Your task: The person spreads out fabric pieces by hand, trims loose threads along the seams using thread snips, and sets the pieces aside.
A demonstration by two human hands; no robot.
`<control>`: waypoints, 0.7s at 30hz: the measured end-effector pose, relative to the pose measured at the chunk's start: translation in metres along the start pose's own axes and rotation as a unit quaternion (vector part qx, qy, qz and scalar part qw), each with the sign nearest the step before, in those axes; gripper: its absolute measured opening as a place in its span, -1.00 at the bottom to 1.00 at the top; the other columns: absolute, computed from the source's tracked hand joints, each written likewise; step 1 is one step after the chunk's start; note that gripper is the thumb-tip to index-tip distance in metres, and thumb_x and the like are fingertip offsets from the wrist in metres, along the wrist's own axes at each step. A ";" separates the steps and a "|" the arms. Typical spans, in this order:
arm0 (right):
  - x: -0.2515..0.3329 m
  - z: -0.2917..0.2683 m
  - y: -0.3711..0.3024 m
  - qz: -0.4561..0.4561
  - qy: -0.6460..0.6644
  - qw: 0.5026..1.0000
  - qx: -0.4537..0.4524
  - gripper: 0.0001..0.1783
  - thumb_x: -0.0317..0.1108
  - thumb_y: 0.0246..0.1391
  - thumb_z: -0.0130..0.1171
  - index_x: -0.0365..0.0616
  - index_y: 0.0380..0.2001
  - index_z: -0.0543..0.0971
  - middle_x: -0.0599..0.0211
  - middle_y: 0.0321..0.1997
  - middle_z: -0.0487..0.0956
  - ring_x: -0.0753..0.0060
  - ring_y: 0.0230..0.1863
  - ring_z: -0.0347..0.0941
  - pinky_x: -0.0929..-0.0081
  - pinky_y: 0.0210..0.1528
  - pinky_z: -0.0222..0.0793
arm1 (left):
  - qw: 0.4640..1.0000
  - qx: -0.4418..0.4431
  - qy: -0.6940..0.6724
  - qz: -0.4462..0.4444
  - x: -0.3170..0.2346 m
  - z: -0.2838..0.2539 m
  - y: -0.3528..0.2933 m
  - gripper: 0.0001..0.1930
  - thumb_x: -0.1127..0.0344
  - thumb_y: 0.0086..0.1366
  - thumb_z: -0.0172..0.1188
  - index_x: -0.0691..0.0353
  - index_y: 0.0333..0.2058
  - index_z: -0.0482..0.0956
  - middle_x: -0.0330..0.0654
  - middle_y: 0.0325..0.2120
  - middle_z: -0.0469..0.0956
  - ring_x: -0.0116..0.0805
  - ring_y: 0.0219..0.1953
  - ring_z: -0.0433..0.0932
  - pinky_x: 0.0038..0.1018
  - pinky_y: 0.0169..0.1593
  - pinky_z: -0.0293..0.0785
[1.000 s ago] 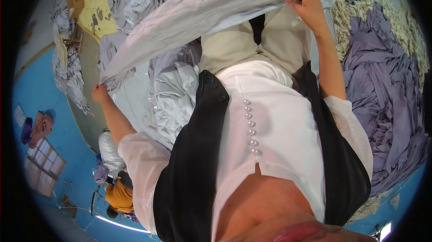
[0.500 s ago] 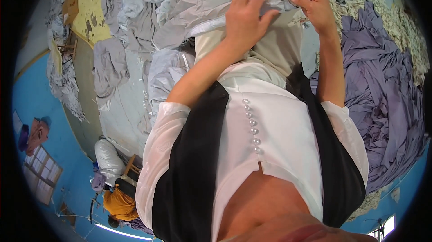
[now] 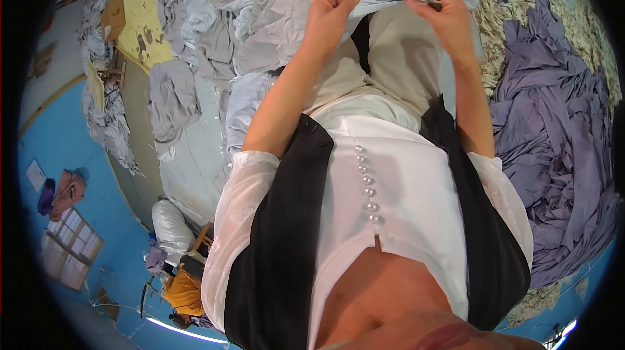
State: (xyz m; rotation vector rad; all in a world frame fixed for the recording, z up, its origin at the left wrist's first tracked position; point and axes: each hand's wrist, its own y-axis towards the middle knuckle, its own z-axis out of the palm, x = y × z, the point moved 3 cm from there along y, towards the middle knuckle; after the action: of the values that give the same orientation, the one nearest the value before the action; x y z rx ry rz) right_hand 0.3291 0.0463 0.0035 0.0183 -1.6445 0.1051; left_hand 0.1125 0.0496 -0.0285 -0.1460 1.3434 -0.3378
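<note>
Pale grey cloth (image 3: 277, 28) lies in loose folds in front of me and over my lap. Its edge runs between my two hands. My left hand (image 3: 329, 18) is closed, thumb and index finger pinching that edge. Across from it, my right hand (image 3: 446, 18) is curled at the other end of the edge, thumb and index finger close to the cloth. Dark thread snips (image 3: 433, 6) show only as a small bit inside the right hand's fingers; the rest is hidden.
A purple cloth heap (image 3: 553, 129) lies at my right, beside patterned cream fabric (image 3: 498, 31). More grey cloth (image 3: 174, 99) lies at left. Farther left are a cardboard box (image 3: 113, 18), a white sack (image 3: 171, 226) and a person in orange (image 3: 183, 291).
My left hand has moved left and closed into a pinch on the cloth edge. The snips, whose blades pointed up before, are now mostly hidden in my right hand.
</note>
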 end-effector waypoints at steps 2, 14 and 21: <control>-0.002 0.014 0.001 -0.019 -0.042 0.999 -0.015 -0.84 -0.50 0.00 0.24 -0.21 -0.29 0.64 0.44 -0.31 0.62 0.68 -0.30 0.50 0.69 -0.25 0.38 | 1.000 0.010 0.004 -0.001 -0.002 -0.002 0.000 -0.86 0.31 0.32 0.19 0.28 -0.31 0.58 -0.44 -0.46 0.50 -0.69 -0.40 0.36 -0.70 -0.27 0.28; -0.025 -0.018 0.020 -0.055 -0.186 0.981 -0.024 -0.82 -0.47 0.02 0.23 -0.21 -0.25 0.59 0.46 -0.27 0.58 0.63 -0.25 0.47 0.69 -0.21 0.36 | 0.997 0.029 -0.053 -0.051 -0.032 -0.008 -0.018 -0.81 0.27 0.29 0.22 0.30 -0.30 0.61 -0.43 -0.48 0.52 -0.70 -0.44 0.36 -0.69 -0.31 0.26; -0.007 -0.021 0.017 0.030 0.038 0.993 0.106 -0.81 -0.31 0.21 0.14 -0.24 -0.28 0.51 0.64 -0.37 0.43 0.84 -0.36 0.25 0.77 -0.33 0.18 | 0.920 -0.003 0.353 0.171 -0.077 -0.028 -0.051 -0.94 0.46 0.21 0.20 0.18 -0.33 0.61 -0.36 -0.50 0.55 -0.59 -0.46 0.49 -0.57 -0.42 0.38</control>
State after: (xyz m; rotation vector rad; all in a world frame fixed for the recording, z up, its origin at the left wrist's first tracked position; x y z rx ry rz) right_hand 0.3488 0.0650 -0.0030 0.1268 -1.5529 0.3228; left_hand 0.0632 0.0285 0.0516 0.2326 2.0470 -0.0810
